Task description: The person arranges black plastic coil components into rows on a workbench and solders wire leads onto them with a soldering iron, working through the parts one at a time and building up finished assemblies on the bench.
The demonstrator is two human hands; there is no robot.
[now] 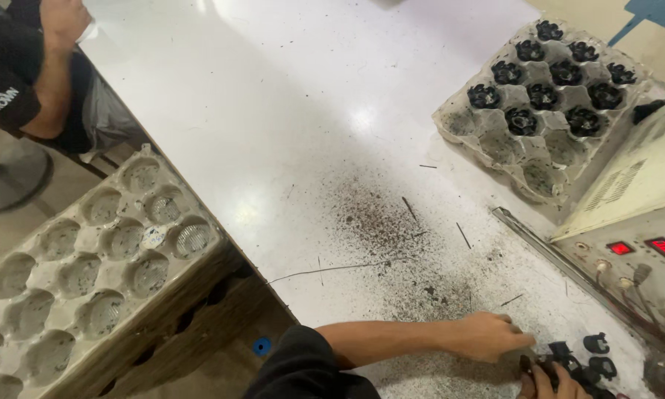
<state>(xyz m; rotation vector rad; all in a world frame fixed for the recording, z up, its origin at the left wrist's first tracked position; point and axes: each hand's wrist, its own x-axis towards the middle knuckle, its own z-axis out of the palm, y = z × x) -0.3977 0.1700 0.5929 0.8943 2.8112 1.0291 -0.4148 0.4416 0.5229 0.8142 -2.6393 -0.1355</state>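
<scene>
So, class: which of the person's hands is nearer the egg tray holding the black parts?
Left. The left hand lies on the dusty white table, below the egg tray. The right hand sits lower, at the picture's bottom edge, farther away.

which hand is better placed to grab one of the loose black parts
Probably the right hand: it already rests among the black parts. The left hand reaches across, fingertips just short of them.

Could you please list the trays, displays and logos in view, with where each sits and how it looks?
Pulp tray: upper right, grey, holding black parts.
Empty pulp tray: lower left, grey.
Two small displays: right, on a cream machine, red.
White logo: upper left, on a co-worker's black sleeve.
</scene>
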